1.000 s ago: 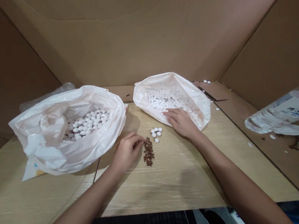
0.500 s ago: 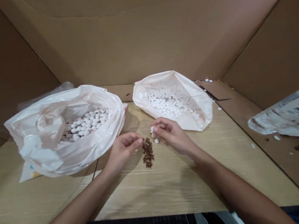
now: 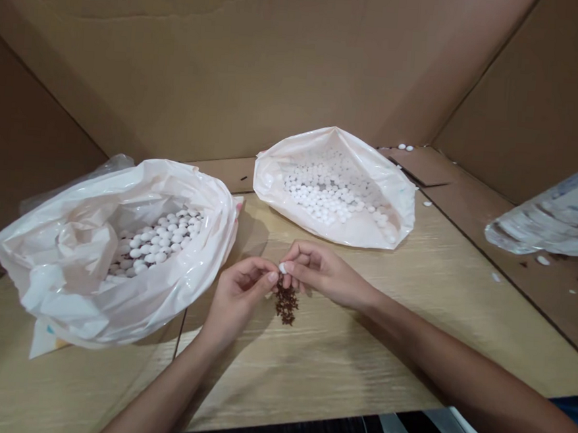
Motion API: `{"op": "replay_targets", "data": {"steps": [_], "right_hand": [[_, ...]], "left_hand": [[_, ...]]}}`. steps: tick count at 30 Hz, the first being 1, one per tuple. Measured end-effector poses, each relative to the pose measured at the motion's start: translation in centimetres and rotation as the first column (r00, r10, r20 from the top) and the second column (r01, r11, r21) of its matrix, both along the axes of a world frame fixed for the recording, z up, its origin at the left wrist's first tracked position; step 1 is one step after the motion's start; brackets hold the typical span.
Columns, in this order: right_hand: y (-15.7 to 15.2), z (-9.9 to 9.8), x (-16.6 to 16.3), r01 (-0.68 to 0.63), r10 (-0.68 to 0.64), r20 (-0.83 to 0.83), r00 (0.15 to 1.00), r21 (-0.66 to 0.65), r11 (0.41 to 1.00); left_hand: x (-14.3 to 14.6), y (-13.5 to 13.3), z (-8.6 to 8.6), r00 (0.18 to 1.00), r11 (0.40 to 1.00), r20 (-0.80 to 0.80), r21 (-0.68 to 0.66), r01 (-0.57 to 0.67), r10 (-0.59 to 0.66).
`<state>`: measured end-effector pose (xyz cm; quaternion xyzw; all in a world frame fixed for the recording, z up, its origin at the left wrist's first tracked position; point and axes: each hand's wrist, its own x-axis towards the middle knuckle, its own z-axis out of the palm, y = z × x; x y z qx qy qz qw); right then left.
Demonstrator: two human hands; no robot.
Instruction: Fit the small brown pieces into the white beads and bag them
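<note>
My right hand (image 3: 322, 273) pinches a small white ball (image 3: 283, 267) between thumb and fingers, above the table (image 3: 353, 359). My left hand (image 3: 247, 285) is closed in a pinch, its fingertips meeting the ball; what it grips, if anything, is too small to make out. Just below the fingertips lies a little pile of tiny brown pieces (image 3: 287, 305), its upper end partly hidden by my hands. Left of my left hand an open white plastic bag (image 3: 174, 301) holds many white balls with brown bits among them. Behind my right hand another open white bag (image 3: 387, 230) holds white balls.
A clear plastic bottle (image 3: 546, 218) lies tilted at the right, near white scraps. Cardboard walls (image 3: 280, 64) enclose the back and sides. A flat cardboard piece (image 3: 421, 170) and a few loose white balls (image 3: 405, 147) lie in the back right corner.
My right hand has moved left and slightly down, bringing the white ball against my left fingertips. The view has shifted slightly.
</note>
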<state>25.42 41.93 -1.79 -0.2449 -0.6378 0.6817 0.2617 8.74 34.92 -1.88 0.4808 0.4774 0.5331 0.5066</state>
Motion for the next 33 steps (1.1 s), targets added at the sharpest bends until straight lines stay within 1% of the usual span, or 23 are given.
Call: {"op": "replay_targets", "data": {"steps": [10, 14, 19, 26, 30, 33], "right_hand": [[-0.3, -0.1, -0.1, 0.013, -0.014, -0.040, 0.999, -0.022, 1.000], [-0.4, 0.0, -0.1, 0.015, -0.016, -0.045, 0.999, -0.022, 1.000], [-0.5, 0.0, -0.1, 0.012, -0.013, -0.048, 0.999, -0.019, 1.000], [-0.7, 0.1, -0.3, 0.012, -0.012, -0.041, 0.999, -0.003, 1.000], [-0.9, 0.1, -0.3, 0.017, -0.015, -0.041, 0.999, 0.030, 0.999], [-1.1, 0.1, -0.3, 0.015, -0.013, -0.033, 0.999, 0.053, 0.999]], "left_hand": [[0.4, -0.4, 0.0, 0.999, 0.997, -0.049, 0.079, -0.017, 0.021], [0.5, -0.4, -0.2, 0.997, 0.995, -0.057, 0.087, -0.041, 0.046], [0.5, -0.4, -0.3, 0.996, 0.996, -0.074, 0.087, -0.036, 0.043], [0.5, -0.5, 0.0, 0.998, 0.996, -0.055, 0.086, -0.029, 0.034], [0.6, -0.5, -0.1, 0.998, 0.995, -0.016, 0.085, -0.054, 0.056], [0.6, -0.5, -0.2, 0.999, 0.996, -0.002, 0.085, -0.041, 0.042]]}}
